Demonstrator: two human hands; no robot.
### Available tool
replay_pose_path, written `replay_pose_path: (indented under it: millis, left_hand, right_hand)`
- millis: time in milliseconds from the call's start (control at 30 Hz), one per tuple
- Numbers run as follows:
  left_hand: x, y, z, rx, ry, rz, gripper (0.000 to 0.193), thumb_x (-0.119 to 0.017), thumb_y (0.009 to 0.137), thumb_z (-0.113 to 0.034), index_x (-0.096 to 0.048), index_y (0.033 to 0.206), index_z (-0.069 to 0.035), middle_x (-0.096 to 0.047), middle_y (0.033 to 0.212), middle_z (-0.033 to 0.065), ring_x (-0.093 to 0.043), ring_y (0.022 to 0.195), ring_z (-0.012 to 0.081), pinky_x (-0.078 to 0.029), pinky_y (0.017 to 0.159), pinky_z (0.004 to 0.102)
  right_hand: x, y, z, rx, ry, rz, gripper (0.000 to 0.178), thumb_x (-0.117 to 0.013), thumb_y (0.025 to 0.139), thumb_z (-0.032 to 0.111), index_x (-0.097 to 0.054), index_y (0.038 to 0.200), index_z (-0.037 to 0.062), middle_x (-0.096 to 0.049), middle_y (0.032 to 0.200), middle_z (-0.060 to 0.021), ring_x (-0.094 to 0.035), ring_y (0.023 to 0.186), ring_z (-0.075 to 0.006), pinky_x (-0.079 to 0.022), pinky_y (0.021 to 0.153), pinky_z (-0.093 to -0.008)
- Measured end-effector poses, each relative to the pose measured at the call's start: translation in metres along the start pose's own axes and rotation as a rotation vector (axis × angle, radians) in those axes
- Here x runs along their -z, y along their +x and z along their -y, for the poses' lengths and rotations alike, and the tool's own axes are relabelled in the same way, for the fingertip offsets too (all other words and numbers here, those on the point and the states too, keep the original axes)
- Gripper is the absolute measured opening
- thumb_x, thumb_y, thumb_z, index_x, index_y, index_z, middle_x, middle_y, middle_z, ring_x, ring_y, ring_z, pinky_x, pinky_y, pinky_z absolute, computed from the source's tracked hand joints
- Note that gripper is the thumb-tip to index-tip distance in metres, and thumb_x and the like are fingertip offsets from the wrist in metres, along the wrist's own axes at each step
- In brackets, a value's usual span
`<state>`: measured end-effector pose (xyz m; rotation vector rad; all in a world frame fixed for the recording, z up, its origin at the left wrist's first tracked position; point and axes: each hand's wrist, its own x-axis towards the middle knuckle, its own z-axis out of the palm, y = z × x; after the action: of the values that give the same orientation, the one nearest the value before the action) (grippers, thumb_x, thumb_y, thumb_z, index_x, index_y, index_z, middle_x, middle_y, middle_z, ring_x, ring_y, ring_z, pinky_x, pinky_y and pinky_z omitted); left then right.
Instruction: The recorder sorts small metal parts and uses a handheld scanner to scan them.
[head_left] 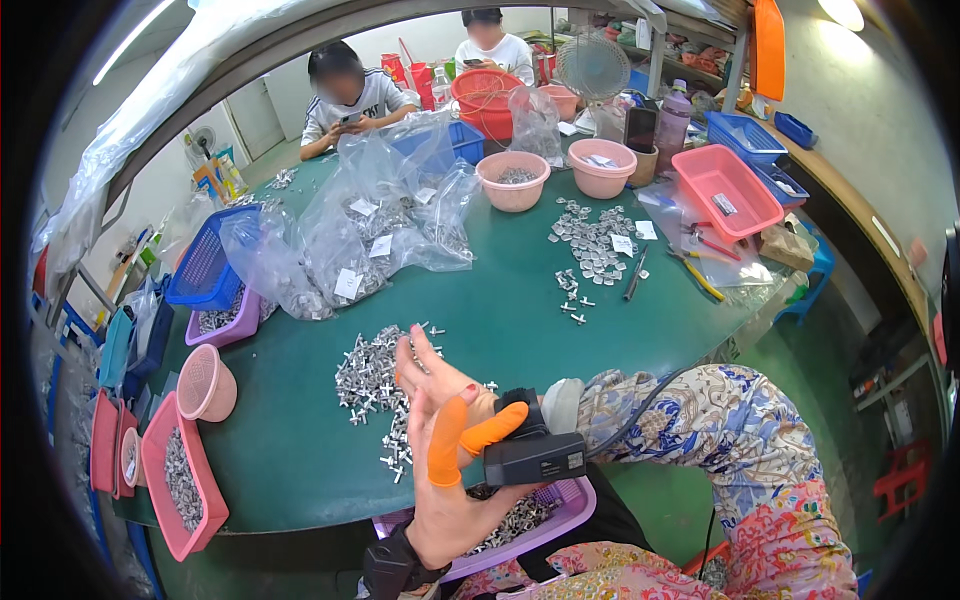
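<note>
My right hand [440,372] reaches over a pile of small silvery cross-shaped pieces [368,372] on the green table. Its fingers are stretched out and slightly apart. In front of it my left hand [445,515] is raised, fingers pointing up and spread, and partly overlaps the right. Orange finger cots cover some fingertips. I make out nothing held in either hand, though the overlap hides part of the fingers. Below the hands, a purple basket [575,505] at the table's near edge holds more of these pieces.
Pink trays, a pink basket [207,383] and blue baskets line the left side. Clear plastic bags [380,215] of metal parts lie at mid-table. Flat metal pieces [590,240], pliers [697,275] and pink bowls [513,180] stand right of them. Two people sit across the table.
</note>
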<state>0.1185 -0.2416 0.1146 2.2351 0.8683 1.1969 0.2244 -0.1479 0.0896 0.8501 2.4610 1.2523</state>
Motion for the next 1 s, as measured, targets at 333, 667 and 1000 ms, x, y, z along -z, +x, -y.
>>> replay_pose_path:
  millis: [333, 667, 1000]
  left_hand:
    - [-0.004, 0.019, -0.016, -0.115, 0.084, 0.108, 0.106, -0.093, 0.067, -0.017, -0.031, 0.152, 0.000, -0.048, 0.148, 0.0160, -0.048, 0.135, 0.0319, -0.032, 0.115, 0.0475]
    - [0.023, 0.008, 0.020, 0.041, -0.029, 0.068, 0.104, -0.091, 0.069, -0.019, -0.031, 0.151, 0.003, -0.050, 0.146, 0.0222, -0.049, 0.135, 0.0350, -0.033, 0.116, 0.0446]
    - [0.060, -0.077, 0.078, 0.467, 0.628, 0.418, 0.109, -0.085, 0.071, -0.045, -0.029, 0.154, -0.004, -0.022, 0.161, 0.0248, -0.014, 0.149, 0.0490, -0.008, 0.117, 0.0679]
  right_hand:
    - [-0.010, -0.008, 0.009, -0.319, 0.528, -0.205, 0.029, -0.064, 0.075, 0.026, -0.073, 0.095, 0.0081, -0.060, 0.121, -0.0162, -0.044, 0.133, -0.0385, -0.036, 0.107, -0.0639]
    - [-0.018, -0.093, -0.028, -0.426, 1.066, -0.364, 0.028, -0.072, 0.082, 0.018, -0.067, 0.108, 0.0079, -0.060, 0.115, -0.0120, -0.054, 0.115, -0.0316, -0.044, 0.097, -0.0449]
    - [-0.030, -0.139, 0.001, -0.498, 1.466, -0.115, 0.060, -0.079, 0.081, 0.026, -0.058, 0.134, 0.0067, -0.059, 0.115, -0.0125, -0.057, 0.101, -0.0310, -0.050, 0.089, -0.0386]
